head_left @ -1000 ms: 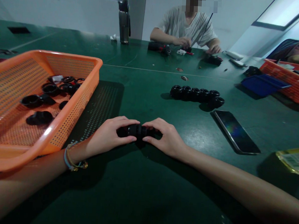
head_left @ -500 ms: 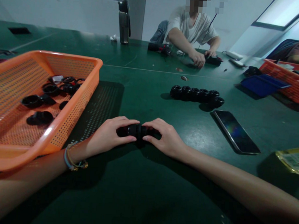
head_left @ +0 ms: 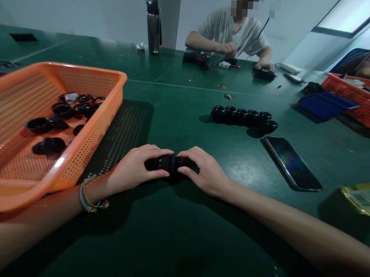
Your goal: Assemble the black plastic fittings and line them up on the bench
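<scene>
Between my two hands, low over the green table [head_left: 180, 233], is a black ring-shaped plastic part [head_left: 170, 164] with a ridged middle. My left hand [head_left: 140, 164] pinches its left end between thumb and fingers. On the opposite end, my right hand [head_left: 206, 168] grips in the same way. The fingers and shadow hide much of the part, so its full shape cannot be made out. Beyond my hands, several glossy black round parts [head_left: 242, 116] stand in a row, with one more [head_left: 268, 126] in front of the row's right end.
An orange perforated basket [head_left: 121, 79] with black parts stands at left. To the right lie a phone [head_left: 292, 162] and a yellow-edged box [head_left: 361, 197]. Farther back are a blue tray [head_left: 327, 105], another orange basket [head_left: 354, 100], a bottle [head_left: 153, 29] and a person [head_left: 230, 37].
My hands and the black part have barely shifted. Across the table, the person's one hand has drawn back and lifted from the tabletop, and a white and red item now shows there.
</scene>
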{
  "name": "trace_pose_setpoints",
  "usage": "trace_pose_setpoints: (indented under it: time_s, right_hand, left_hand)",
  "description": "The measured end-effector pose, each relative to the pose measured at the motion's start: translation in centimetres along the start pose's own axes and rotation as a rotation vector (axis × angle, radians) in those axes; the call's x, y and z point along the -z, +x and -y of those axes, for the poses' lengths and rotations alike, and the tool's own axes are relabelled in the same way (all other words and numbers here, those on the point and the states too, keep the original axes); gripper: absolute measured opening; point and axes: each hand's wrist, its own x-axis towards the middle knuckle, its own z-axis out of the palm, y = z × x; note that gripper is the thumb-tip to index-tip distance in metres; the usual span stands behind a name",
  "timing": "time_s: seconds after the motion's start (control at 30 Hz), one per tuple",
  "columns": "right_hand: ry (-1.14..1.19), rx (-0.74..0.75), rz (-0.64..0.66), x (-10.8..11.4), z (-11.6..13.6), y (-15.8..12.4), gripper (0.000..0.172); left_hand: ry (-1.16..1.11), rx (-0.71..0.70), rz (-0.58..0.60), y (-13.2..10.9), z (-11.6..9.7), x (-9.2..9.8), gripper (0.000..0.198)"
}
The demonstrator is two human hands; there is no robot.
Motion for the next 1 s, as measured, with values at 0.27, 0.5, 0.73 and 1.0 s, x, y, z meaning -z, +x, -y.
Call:
trace_pose_setpoints:
  time_s: [0.27, 0.5, 0.73, 1.0]
  right_hand:
    - [0.014, 0.074, -0.064, -0.28, -0.34, -0.06, 0.039]
    - [-0.143, 0.276, -0.081, -0.68, -0.41, -0.43, 0.028]
    - [-0.274, 0.366, -0.178, -0.76, -0.21, -0.64, 0.035]
    - [-0.327, 0.334, -0.144, -0.99, -0.15, -0.64, 0.047]
  left_hand:
    - [-0.02, 0.058, 0.026, 0.03, -0.33, 0.34, 0.041]
    - [-0.018, -0.006, 0.076, -0.08, -0.43, 0.26, 0.04]
    - [0.0, -0.041, 0.043, -0.11, -0.36, 0.1, 0.042]
    - [0.059, -0.1, -0.014, -0.36, -0.38, -0.12, 0.043]
